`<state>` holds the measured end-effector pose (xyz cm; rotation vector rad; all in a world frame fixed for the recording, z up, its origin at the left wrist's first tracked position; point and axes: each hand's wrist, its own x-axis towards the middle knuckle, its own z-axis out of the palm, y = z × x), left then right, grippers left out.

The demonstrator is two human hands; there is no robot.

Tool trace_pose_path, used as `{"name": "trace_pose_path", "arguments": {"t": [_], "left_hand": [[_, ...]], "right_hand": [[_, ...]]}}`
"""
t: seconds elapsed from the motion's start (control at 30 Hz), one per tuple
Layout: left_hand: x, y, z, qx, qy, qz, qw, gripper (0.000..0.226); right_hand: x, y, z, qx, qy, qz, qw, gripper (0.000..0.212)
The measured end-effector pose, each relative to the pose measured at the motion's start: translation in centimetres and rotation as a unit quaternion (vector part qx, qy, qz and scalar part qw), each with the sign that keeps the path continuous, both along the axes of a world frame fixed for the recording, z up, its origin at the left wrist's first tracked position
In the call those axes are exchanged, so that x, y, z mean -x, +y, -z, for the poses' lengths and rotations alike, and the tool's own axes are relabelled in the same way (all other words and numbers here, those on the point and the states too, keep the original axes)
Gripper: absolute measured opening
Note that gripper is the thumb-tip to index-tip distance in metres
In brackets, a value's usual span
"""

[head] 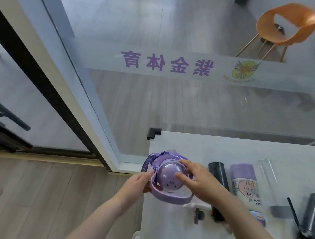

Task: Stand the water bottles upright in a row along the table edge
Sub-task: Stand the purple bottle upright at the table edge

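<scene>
Both hands (166, 179) curled around purple bottle (168, 179) at table (180, 235) corner, dark bottle (218, 174) and cartoon bottle (246, 186) just beside.

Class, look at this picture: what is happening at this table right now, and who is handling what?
A person stands at the corner of a white table, holding a purple domed-lid bottle with both hands. The right hand rests curled over its lid; the left hand touches its side by the strap. To the right, a dark bottle, a lilac-capped cartoon bottle and a clear bottle stand side by side, with another dark bottle further right.
</scene>
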<state>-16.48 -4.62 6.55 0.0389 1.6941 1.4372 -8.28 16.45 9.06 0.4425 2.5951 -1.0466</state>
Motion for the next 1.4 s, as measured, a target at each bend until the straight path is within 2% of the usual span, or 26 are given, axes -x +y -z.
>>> {"name": "trace_pose_path", "arguments": {"t": [0.1,0.2,0.37,0.47,0.5,0.57,0.67,0.73,0.83,1.0,1.17,1.3,1.4], "left_hand": [[0.5,0.3,-0.9,-0.010,0.022,0.023,0.999,0.043],[1.0,0.6,-1.7,-0.006,0.046,0.058,0.997,0.042],[1.7,0.1,-0.9,0.046,0.097,0.120,0.987,0.030],[1.9,-0.6,-0.2,0.090,0.121,0.136,0.979,0.026],[2.0,-0.8,0.0,0.104,0.135,0.137,0.976,0.022],[2.1,-1.1,0.3,0.150,0.193,0.134,0.960,0.022],[2.1,-1.2,0.9,0.139,0.258,0.125,0.948,0.052],[2.1,-1.0,1.4,0.076,0.223,0.135,0.962,0.064],[2.0,-0.1,1.5,0.003,0.144,0.131,0.981,0.057],[2.4,1.0,1.5,0.011,0.137,0.122,0.983,0.033],[2.4,2.3,2.6,0.008,0.098,0.133,0.986,0.032],[3.4,3.4,3.9,-0.021,0.086,0.076,0.993,0.047],[5.1,4.6,4.5,-0.039,0.077,0.040,0.995,0.053]], "right_hand": [[1.6,1.0,-0.2,0.088,-0.058,0.051,0.993,0.043],[2.7,1.9,0.0,0.102,-0.081,0.058,0.990,0.038],[2.6,2.0,0.1,0.129,-0.065,0.082,0.986,0.030],[1.0,1.5,0.8,0.158,-0.007,0.140,0.977,0.020],[0.3,1.3,1.0,0.159,0.025,0.166,0.973,0.023],[-1.4,0.9,1.4,0.121,0.088,0.198,0.969,0.043],[-3.6,-0.1,2.0,0.097,0.131,0.194,0.967,0.068],[-4.4,-1.2,2.3,0.161,0.128,0.190,0.960,0.069],[-4.6,-2.6,2.9,0.247,0.127,0.197,0.940,0.064],[-3.2,-2.3,4.0,0.301,0.137,0.275,0.903,0.038],[-0.9,-2.0,4.2,0.313,0.150,0.305,0.887,0.028],[1.1,-2.0,4.5,0.325,0.165,0.328,0.871,0.027],[2.7,-1.7,4.5,0.302,0.169,0.327,0.879,0.036]]}}
